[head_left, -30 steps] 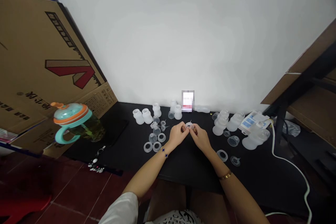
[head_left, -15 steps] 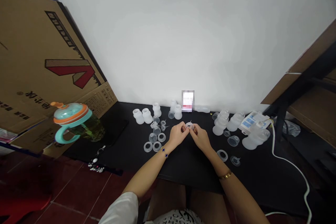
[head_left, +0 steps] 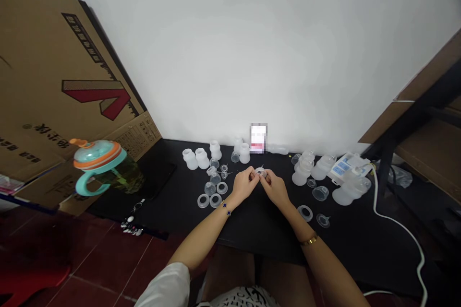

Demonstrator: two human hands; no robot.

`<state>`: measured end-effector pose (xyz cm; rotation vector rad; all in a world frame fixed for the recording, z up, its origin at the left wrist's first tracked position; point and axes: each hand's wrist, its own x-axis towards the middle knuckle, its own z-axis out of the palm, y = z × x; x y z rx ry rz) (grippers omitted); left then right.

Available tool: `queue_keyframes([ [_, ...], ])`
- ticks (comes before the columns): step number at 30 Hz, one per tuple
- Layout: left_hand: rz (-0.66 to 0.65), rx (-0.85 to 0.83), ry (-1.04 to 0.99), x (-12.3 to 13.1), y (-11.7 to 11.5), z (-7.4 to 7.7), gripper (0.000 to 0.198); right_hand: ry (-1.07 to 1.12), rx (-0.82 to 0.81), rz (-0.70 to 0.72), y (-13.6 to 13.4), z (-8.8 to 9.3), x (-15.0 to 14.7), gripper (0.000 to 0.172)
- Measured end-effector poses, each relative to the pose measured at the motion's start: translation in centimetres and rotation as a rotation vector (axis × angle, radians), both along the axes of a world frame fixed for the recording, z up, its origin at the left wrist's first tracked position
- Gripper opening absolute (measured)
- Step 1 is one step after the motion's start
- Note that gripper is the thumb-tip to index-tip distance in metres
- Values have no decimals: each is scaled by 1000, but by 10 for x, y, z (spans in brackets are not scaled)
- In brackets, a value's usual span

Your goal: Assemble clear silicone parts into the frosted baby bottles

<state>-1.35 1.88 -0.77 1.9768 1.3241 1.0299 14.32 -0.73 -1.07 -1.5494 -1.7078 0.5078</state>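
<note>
Between my two hands, above the black table, is a translucent bottle collar ring [head_left: 260, 171] with a thin tip poking up through it, probably a nipple. My left hand [head_left: 245, 184] pinches the ring's left side, and my right hand [head_left: 274, 187] grips its right side. Both thumbs meet at the near edge and cover part of it. To the left lie loose collar rings [head_left: 215, 200], clear domed caps [head_left: 210, 188] and small nipples [head_left: 224, 171]. On the right are another collar ring [head_left: 305, 213] and a nipple [head_left: 323, 220].
Open white bottles [head_left: 190, 159] stand at the back left, and capped bottles [head_left: 303, 171] at the right by a white power strip [head_left: 348, 168] with a cable. A teal-lidded jug [head_left: 108, 168] is at the left, near a cardboard box [head_left: 54, 86]. A blurred-out panel [head_left: 258, 138] leans on the wall.
Both hands stay in nearly the same place on the ring. The tip above it shows slightly less; otherwise there is only a slight shift of the view.
</note>
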Motion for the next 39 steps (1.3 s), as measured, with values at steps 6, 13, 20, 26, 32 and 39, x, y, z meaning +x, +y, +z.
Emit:
queue_keyframes([
  [6,-5,3,6,0,0,0,26,-16,-1,0,0,-1,0,33],
  [13,3,-19,33,0,0,2,25,-18,10,3,0,-1,0,33],
  [20,-6,0,7,0,0,0,25,-12,4,10,0,0,0,33],
  [26,-6,-7,10,-1,0,0,24,-16,2,8,1,-1,0,33],
  [32,-10,5,-4,-1,0,-1,24,-14,2,12,0,0,0,33],
  [39,-5,-2,-5,0,0,0,24,-5,-16,12,1,0,0,34],
])
